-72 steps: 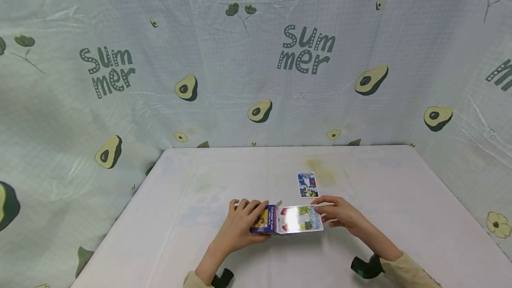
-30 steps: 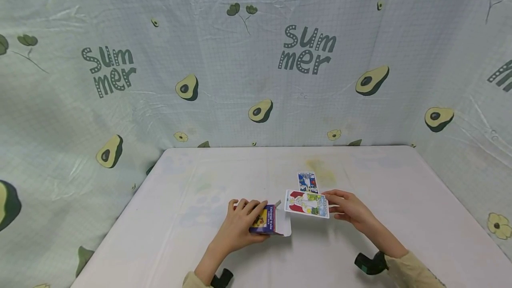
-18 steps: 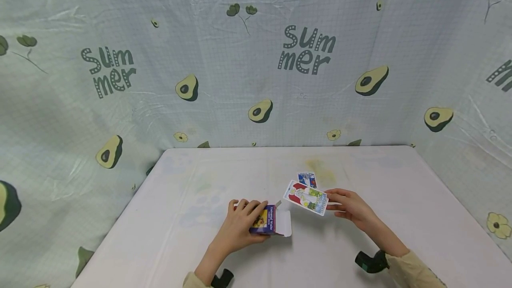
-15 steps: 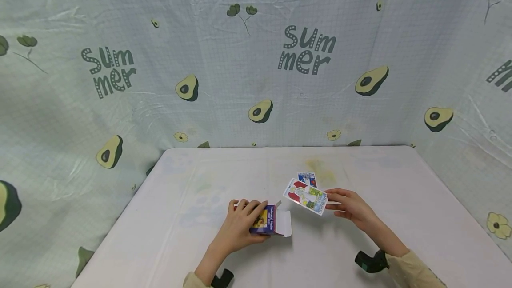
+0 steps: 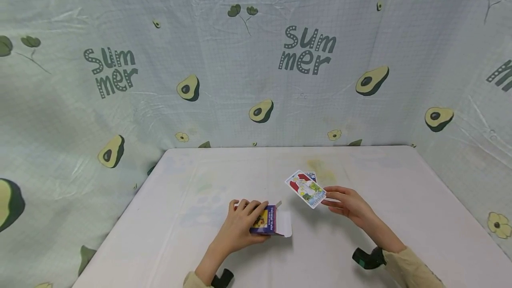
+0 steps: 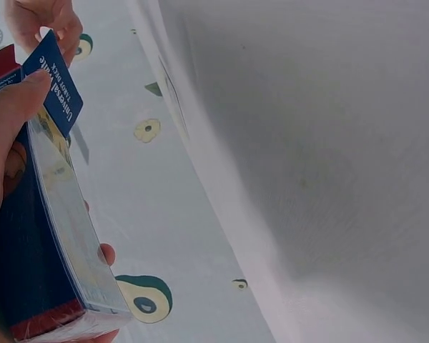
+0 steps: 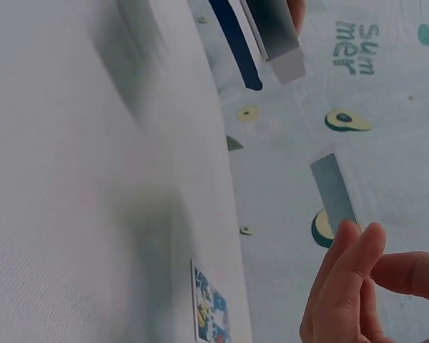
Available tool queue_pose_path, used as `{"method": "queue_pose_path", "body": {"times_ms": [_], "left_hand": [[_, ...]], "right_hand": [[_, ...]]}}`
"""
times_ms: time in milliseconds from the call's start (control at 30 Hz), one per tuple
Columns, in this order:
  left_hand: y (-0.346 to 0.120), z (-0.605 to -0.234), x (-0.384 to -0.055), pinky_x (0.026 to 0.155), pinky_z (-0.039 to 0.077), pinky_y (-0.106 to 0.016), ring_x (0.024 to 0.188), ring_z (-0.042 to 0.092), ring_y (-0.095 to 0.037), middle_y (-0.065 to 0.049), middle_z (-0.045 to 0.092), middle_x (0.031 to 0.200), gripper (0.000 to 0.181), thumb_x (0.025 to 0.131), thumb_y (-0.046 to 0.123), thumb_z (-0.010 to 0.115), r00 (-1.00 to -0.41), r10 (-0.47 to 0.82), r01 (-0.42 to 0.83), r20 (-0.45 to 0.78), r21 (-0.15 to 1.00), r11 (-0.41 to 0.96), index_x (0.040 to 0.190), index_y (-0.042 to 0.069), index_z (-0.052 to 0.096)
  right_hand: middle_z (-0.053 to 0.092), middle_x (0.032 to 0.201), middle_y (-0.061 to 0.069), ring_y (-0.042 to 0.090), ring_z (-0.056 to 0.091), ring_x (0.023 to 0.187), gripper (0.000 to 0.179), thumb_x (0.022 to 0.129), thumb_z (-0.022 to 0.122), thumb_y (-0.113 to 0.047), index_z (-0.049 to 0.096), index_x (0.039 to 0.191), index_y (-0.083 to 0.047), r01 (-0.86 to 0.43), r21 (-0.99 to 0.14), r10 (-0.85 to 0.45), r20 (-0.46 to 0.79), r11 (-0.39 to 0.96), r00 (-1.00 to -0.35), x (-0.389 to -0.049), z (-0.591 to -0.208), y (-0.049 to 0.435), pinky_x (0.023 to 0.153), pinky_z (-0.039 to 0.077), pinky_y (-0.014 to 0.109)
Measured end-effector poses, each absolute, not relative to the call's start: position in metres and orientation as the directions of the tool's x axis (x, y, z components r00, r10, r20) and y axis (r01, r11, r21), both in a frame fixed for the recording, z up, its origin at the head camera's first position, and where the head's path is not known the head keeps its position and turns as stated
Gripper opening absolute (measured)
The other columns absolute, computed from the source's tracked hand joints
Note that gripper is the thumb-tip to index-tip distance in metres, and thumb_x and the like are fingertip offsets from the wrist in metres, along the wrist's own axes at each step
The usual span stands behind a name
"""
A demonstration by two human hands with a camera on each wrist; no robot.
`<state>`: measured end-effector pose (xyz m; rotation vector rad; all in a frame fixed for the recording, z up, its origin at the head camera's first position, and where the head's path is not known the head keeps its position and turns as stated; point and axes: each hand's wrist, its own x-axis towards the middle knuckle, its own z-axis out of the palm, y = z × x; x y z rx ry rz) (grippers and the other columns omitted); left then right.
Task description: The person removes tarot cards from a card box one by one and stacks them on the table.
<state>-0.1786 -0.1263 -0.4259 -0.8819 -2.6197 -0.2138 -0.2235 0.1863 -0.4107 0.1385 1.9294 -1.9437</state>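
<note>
Pinching a picture card above the counter with your right grip, you clamp the purple deck box in your left grip; a second card lies flat beyond.

The box reads "Universal Waite Tarot Deck"; the backdrop, "summer".

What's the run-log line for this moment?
left hand: grips box; flap: open; right hand: pinches card aloft; other card: on table

Purple box open; picture card tilted, raised.
</note>
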Motion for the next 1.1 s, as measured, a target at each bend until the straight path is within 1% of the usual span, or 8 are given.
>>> {"method": "queue_pose_path", "body": {"times_ms": [133, 433, 633, 733, 867, 1100], "left_hand": [[-0.127, -0.426, -0.178, 0.086, 0.032, -0.044, 0.090, 0.042, -0.011, 0.005, 0.054, 0.112, 0.079, 0.062, 0.055, 0.071, -0.742, 0.550, 0.606, 0.384, 0.031, 0.795, 0.129, 0.022, 0.046], [-0.126, -0.426, -0.179, 0.086, 0.031, -0.044, 0.090, 0.042, -0.012, 0.004, 0.054, 0.112, 0.079, 0.061, 0.054, 0.072, -0.742, 0.550, 0.608, 0.383, 0.039, 0.793, 0.128, 0.020, 0.047], [-0.125, -0.426, -0.179, 0.086, 0.031, -0.043, 0.089, 0.042, -0.011, 0.005, 0.054, 0.112, 0.079, 0.061, 0.054, 0.072, -0.740, 0.551, 0.611, 0.385, 0.041, 0.791, 0.128, 0.021, 0.047], [-0.125, -0.426, -0.179, 0.086, 0.031, -0.044, 0.089, 0.042, -0.012, 0.005, 0.054, 0.112, 0.079, 0.061, 0.054, 0.072, -0.743, 0.549, 0.609, 0.383, 0.047, 0.791, 0.128, 0.021, 0.046], [-0.125, -0.426, -0.180, 0.086, 0.031, -0.044, 0.090, 0.042, -0.012, 0.005, 0.054, 0.112, 0.079, 0.061, 0.054, 0.072, -0.745, 0.546, 0.606, 0.382, 0.045, 0.795, 0.128, 0.021, 0.046], [-0.125, -0.427, -0.180, 0.085, 0.031, -0.042, 0.089, 0.043, -0.011, 0.005, 0.054, 0.111, 0.079, 0.061, 0.054, 0.072, -0.744, 0.543, 0.604, 0.389, 0.044, 0.796, 0.128, 0.021, 0.047]], "right_hand": [[0.059, 0.097, 0.000, 0.014, 0.065, 0.087, 0.052, 0.091, 0.050, -0.021, 0.033, 0.132, 0.005, 0.370, -0.929, -0.198, -0.361, -0.011, -0.911, -0.225, -0.410, 0.185, 0.069, 0.051, 0.020], [0.056, 0.102, 0.004, 0.010, 0.065, 0.082, 0.052, 0.091, 0.050, -0.019, 0.030, 0.133, 0.005, 0.406, -0.908, -0.174, -0.386, -0.104, -0.906, -0.229, -0.412, 0.181, 0.069, 0.051, 0.019], [0.057, 0.096, 0.001, 0.009, 0.063, 0.079, 0.054, 0.089, 0.052, -0.020, 0.032, 0.133, 0.004, 0.417, -0.897, -0.159, -0.395, -0.146, -0.905, -0.232, -0.414, 0.181, 0.068, 0.051, 0.019], [0.057, 0.091, 0.000, 0.009, 0.062, 0.076, 0.051, 0.089, 0.052, -0.020, 0.036, 0.131, 0.003, 0.426, -0.890, -0.131, -0.409, -0.164, -0.903, -0.235, -0.415, 0.180, 0.067, 0.051, 0.020], [0.057, 0.088, -0.001, 0.008, 0.061, 0.075, 0.050, 0.091, 0.049, -0.020, 0.034, 0.132, 0.003, 0.426, -0.886, -0.118, -0.410, -0.182, -0.904, -0.238, -0.417, 0.180, 0.067, 0.051, 0.019], [0.056, 0.089, -0.002, 0.007, 0.061, 0.076, 0.056, 0.092, 0.048, -0.021, 0.026, 0.137, 0.004, 0.424, -0.879, -0.113, -0.409, -0.217, -0.906, -0.241, -0.421, 0.182, 0.068, 0.051, 0.020]]}}
